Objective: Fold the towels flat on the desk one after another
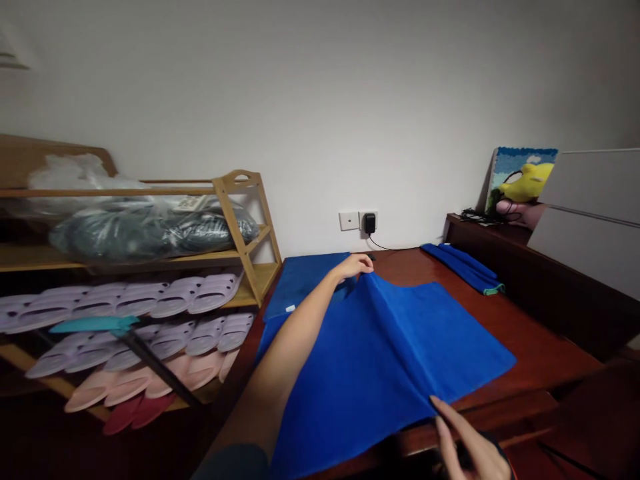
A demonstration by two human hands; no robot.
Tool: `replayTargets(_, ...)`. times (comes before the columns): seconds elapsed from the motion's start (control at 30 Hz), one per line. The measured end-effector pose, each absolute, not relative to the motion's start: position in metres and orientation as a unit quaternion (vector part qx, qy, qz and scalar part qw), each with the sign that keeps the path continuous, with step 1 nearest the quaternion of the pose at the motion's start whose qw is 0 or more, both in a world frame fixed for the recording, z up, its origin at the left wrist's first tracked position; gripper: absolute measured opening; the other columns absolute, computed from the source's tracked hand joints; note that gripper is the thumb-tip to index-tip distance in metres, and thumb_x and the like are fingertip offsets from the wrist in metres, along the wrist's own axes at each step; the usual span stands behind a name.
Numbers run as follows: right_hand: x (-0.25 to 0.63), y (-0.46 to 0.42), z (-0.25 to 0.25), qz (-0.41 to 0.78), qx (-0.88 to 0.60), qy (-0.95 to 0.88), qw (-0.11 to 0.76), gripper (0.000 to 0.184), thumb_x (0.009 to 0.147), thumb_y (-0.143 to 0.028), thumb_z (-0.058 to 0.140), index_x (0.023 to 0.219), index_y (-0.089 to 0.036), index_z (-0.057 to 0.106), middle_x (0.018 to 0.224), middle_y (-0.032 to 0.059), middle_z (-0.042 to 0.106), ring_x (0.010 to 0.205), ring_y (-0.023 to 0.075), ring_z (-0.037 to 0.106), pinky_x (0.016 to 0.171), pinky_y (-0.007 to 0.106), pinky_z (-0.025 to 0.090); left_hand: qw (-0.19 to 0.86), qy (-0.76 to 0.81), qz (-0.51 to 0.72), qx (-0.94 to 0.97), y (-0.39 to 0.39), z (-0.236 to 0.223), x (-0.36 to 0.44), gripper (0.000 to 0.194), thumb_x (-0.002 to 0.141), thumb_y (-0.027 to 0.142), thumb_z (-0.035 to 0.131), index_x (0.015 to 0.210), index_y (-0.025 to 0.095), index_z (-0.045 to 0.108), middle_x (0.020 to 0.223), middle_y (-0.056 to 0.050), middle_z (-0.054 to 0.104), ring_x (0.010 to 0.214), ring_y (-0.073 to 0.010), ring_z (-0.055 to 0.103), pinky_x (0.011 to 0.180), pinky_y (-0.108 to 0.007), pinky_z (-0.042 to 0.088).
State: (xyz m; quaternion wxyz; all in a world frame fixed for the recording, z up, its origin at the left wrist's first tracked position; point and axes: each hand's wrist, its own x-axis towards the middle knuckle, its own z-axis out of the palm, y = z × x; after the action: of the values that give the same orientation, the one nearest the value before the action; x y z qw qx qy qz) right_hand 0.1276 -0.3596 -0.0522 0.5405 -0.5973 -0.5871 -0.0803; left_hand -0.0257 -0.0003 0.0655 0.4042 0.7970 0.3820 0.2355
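A bright blue cloth [345, 373] lies spread over the reddish-brown desk, with a raised ridge running across it from back to front. At its far edge, my left hand [354, 265] pinches the cloth and lifts it slightly. My right hand [467, 440] grips the near edge between thumb and fingers, at the other end of the ridge. Beneath and behind it, to the left, lies a darker blue folded cloth [305, 283] with a small white tag. Another blue cloth [463, 267], folded narrow with a green edge, rests at the back right.
A wooden rack [250, 247] on the left holds rows of slippers [173, 293] and a plastic-wrapped bundle [150, 230]. A black charger [369, 223] is plugged into the wall behind the desk [540, 357]. White boxes [595, 193] and a yellow plush toy [527, 183] stand at the right.
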Motion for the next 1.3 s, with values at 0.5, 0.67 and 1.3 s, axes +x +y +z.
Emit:
replayTargets(0.5,0.244,-0.291,0.092,0.073,-0.614,-0.509,0.599,0.037,0.066,-0.048,0.072,0.091,-0.02,0.073,0.084,0.0044,0.073,0.077,0.0207,0.068,0.075,0.03,0.056,0.369,0.311,0.359,0.799,-0.071,0.171,-0.115,0.034,0.059,0.024,0.078,0.091,0.014,0.072,0.081,-0.003,0.07,0.079,-0.0156,0.061,0.077,-0.028,0.046)
replayTargets(0.67,0.252,-0.277,0.134,0.075,-0.589,-0.533,0.603,0.034,0.067,-0.044,0.073,0.09,-0.019,0.073,0.082,0.0048,0.072,0.07,0.0147,0.065,0.066,0.023,0.053,0.231,0.35,0.385,0.822,-0.114,0.199,-0.133,0.025,0.064,0.03,0.075,0.084,0.015,0.074,0.075,-0.003,0.071,0.073,-0.0161,0.061,0.067,-0.027,0.046)
replayTargets(1.3,0.223,-0.255,0.19,-0.073,-0.535,-0.574,0.615,0.041,0.065,-0.047,0.075,0.097,-0.022,0.072,0.088,0.0039,0.072,0.079,0.0189,0.066,0.078,0.033,0.055,0.063,0.365,0.312,0.875,-0.164,0.246,-0.178,0.027,0.082,0.037,0.055,0.092,0.017,0.07,0.09,-0.003,0.073,0.081,-0.0175,0.065,0.076,-0.03,0.049)
